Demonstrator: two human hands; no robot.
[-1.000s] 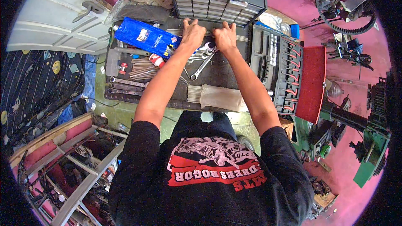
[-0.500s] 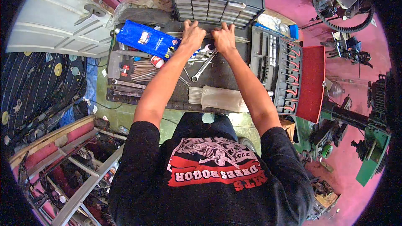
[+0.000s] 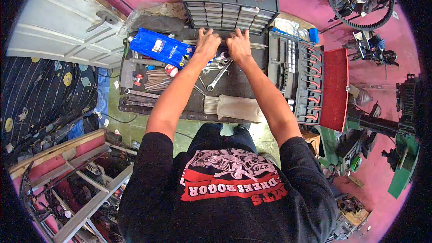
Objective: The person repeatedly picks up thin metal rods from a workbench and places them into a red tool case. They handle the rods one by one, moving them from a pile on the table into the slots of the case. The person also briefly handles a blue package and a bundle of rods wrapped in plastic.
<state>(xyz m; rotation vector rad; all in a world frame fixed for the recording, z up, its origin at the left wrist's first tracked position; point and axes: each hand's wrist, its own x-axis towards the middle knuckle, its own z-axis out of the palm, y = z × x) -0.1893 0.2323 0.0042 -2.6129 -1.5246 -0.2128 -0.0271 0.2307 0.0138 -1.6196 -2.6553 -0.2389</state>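
Observation:
My left hand [image 3: 208, 44] and my right hand [image 3: 238, 45] are side by side at the back of the dark workbench mat, just in front of a grey drawer cabinet [image 3: 231, 12]. Both have curled fingers pointing away from me. Thin metal rods [image 3: 258, 45] stick out past my right hand; whether either hand grips them is hidden. Beside my left wrist lies a blue plastic packet [image 3: 157, 47]. A combination wrench [image 3: 219, 77] rests between my forearms. Under my left forearm is a red-and-white bottle [image 3: 171, 70].
An opened tool case [image 3: 294, 74] with sockets and red-handled tools stands on the right. Thin rods in a pale sleeve [image 3: 238, 108] lie at the near edge. Several wrenches [image 3: 140, 98] and brownish rods [image 3: 157, 80] are at left. A metal frame [image 3: 85, 207] stands lower left.
The view has shifted slightly, so the bench appears a little lower. Both hands stay in front of the cabinet, with only a small change in how the fingers bend.

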